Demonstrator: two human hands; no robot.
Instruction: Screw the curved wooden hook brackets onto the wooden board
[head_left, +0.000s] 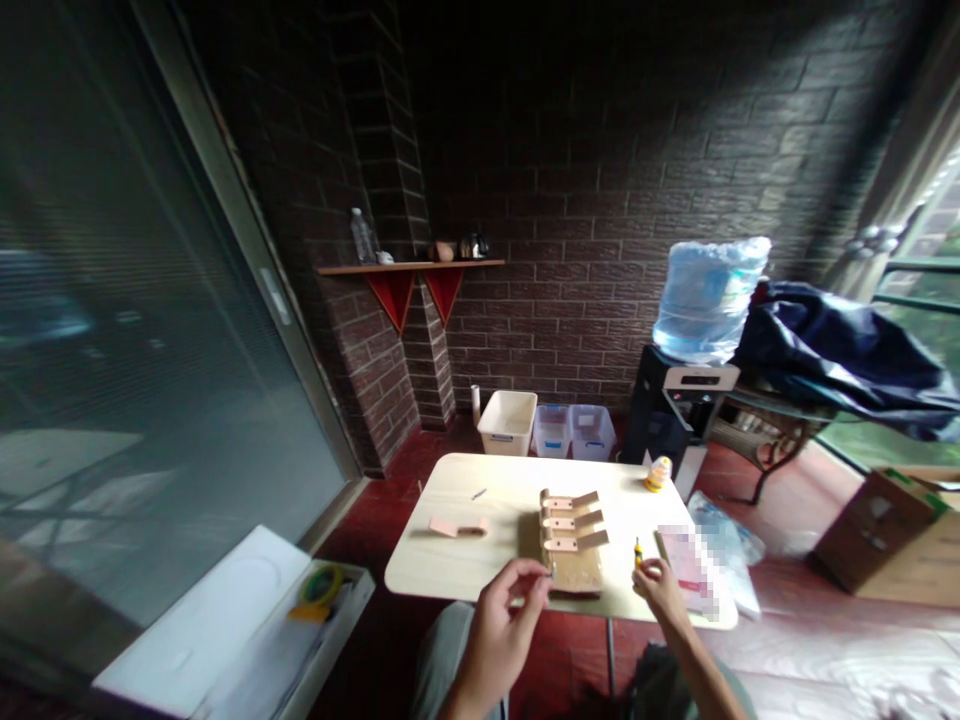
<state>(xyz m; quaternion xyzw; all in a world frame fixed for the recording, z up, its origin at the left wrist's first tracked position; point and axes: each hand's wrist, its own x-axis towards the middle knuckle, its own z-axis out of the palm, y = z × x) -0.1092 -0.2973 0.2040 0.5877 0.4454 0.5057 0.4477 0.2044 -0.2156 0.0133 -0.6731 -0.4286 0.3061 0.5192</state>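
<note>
My left hand is closed in a pinch, thumb and forefinger together, at the near left edge of a brown block. Something small seems to be at its fingertips, too tiny to make out. Several pinkish-tan straps with dark holes lie side by side across the block, their right ends angled upward. To the right, my right hand grips a small yellow-and-black screwdriver, its tip pointing up and away. Another bent pinkish-tan strap rests by itself on the left of the table.
On the pale table are a small grey metal piece, a yellow-and-white bottle and a pink booklet. An open white box stands lower left. Beyond are plastic bins and a water dispenser.
</note>
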